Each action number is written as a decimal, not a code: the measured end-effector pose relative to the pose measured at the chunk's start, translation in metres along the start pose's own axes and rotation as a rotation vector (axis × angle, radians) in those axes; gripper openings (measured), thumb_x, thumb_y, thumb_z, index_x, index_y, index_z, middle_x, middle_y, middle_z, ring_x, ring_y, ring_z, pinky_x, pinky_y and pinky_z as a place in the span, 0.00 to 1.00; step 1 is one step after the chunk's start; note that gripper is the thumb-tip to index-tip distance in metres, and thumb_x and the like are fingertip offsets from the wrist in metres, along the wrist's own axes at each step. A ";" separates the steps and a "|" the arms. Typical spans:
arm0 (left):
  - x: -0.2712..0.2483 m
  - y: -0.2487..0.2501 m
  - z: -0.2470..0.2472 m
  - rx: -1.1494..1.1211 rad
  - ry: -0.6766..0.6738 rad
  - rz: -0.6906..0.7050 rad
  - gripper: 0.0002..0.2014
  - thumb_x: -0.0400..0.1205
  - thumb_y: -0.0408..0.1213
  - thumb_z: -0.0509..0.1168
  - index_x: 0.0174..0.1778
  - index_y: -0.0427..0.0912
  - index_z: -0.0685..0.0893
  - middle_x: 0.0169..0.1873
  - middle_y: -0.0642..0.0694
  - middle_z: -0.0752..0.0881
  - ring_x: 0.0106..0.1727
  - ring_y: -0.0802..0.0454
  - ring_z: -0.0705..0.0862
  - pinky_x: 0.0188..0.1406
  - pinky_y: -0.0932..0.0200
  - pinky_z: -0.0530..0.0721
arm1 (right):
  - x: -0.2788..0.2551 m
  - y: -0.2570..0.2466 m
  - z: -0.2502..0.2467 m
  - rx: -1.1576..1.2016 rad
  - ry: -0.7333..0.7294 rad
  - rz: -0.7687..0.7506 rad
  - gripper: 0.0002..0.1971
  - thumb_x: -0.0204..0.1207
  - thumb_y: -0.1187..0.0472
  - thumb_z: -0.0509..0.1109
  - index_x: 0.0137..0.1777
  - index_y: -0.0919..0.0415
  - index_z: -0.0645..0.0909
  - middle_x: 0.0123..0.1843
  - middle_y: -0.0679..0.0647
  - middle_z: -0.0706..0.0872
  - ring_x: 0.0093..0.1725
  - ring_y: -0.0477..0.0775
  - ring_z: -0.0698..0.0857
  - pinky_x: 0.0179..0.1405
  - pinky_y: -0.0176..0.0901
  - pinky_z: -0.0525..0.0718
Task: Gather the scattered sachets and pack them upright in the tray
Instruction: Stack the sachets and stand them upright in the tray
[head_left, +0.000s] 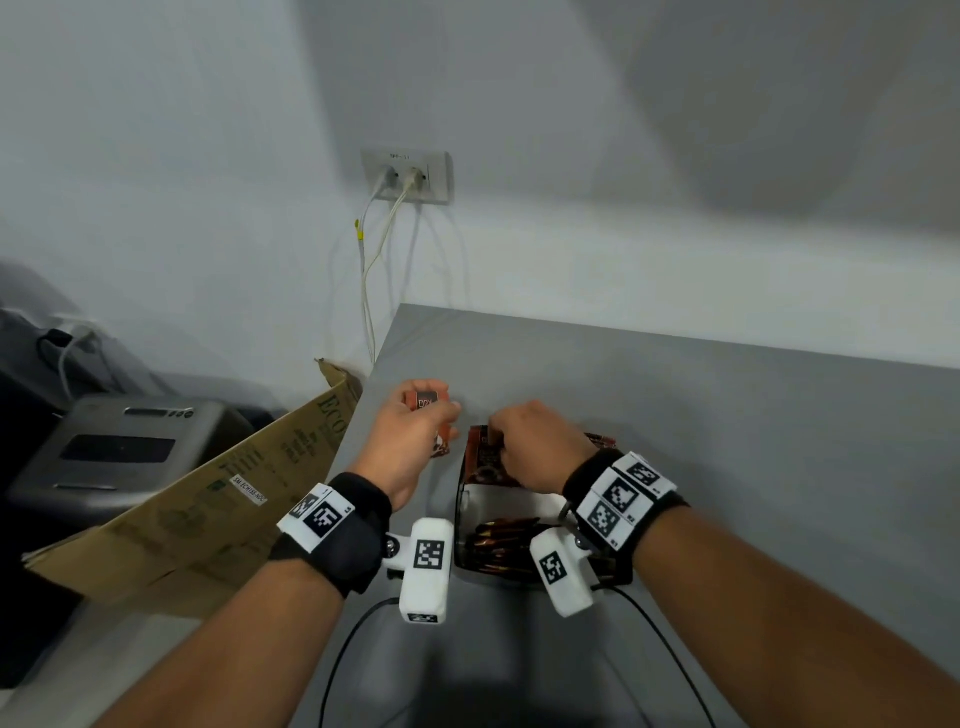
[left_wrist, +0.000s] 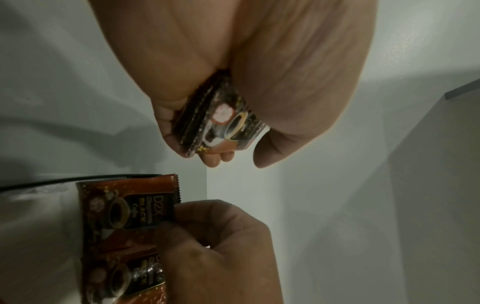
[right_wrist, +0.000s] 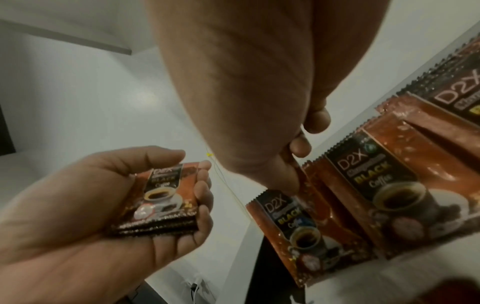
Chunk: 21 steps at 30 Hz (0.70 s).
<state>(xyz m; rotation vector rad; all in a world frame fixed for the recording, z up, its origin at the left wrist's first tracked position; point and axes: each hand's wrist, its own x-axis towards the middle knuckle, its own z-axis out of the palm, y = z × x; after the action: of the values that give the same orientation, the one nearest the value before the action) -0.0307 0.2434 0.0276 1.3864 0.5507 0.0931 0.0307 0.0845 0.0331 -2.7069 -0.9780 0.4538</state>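
Observation:
Brown "D2X Black Coffee" sachets are the task objects. My left hand (head_left: 439, 415) holds a small stack of sachets (head_left: 426, 402) just left of the tray; the same stack (left_wrist: 218, 121) sits between fingers and thumb in the left wrist view. My right hand (head_left: 498, 441) pinches the top corner of one sachet (head_left: 483, 460) at the far end of the dark tray (head_left: 460, 514). That pinched sachet (right_wrist: 293, 218) lies beside further loose sachets (right_wrist: 389, 195). Several sachets (head_left: 498, 535) stand packed in the tray's near half.
The grey table (head_left: 727, 441) ends at its left edge close to my left hand. A cardboard box flap (head_left: 234, 483) and a grey machine (head_left: 119, 447) lie beyond it. A wall socket (head_left: 408, 176) with hanging cables sits behind. Black cables (head_left: 353, 649) trail near me.

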 end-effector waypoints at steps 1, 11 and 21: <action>0.001 -0.001 0.000 0.006 -0.004 -0.007 0.13 0.82 0.29 0.69 0.62 0.41 0.82 0.48 0.42 0.84 0.44 0.46 0.85 0.46 0.52 0.84 | 0.002 0.000 0.003 -0.007 0.001 -0.006 0.07 0.79 0.70 0.63 0.48 0.63 0.83 0.44 0.59 0.86 0.44 0.62 0.84 0.36 0.45 0.75; 0.000 -0.002 0.000 0.010 -0.038 -0.029 0.10 0.82 0.27 0.67 0.57 0.44 0.82 0.45 0.43 0.84 0.43 0.45 0.84 0.45 0.50 0.82 | 0.008 0.003 0.015 -0.053 0.104 -0.056 0.09 0.78 0.73 0.65 0.50 0.64 0.85 0.48 0.59 0.85 0.50 0.59 0.82 0.43 0.46 0.77; -0.008 0.003 0.005 -0.003 -0.176 0.005 0.17 0.75 0.13 0.66 0.58 0.32 0.83 0.44 0.32 0.86 0.42 0.40 0.86 0.42 0.48 0.87 | -0.006 0.006 -0.020 0.512 0.226 0.028 0.12 0.77 0.60 0.73 0.58 0.50 0.88 0.46 0.40 0.87 0.43 0.36 0.84 0.43 0.22 0.78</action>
<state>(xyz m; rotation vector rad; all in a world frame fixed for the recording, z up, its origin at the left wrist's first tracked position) -0.0354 0.2367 0.0335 1.3774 0.4006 -0.0242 0.0370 0.0736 0.0515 -2.2499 -0.6547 0.3358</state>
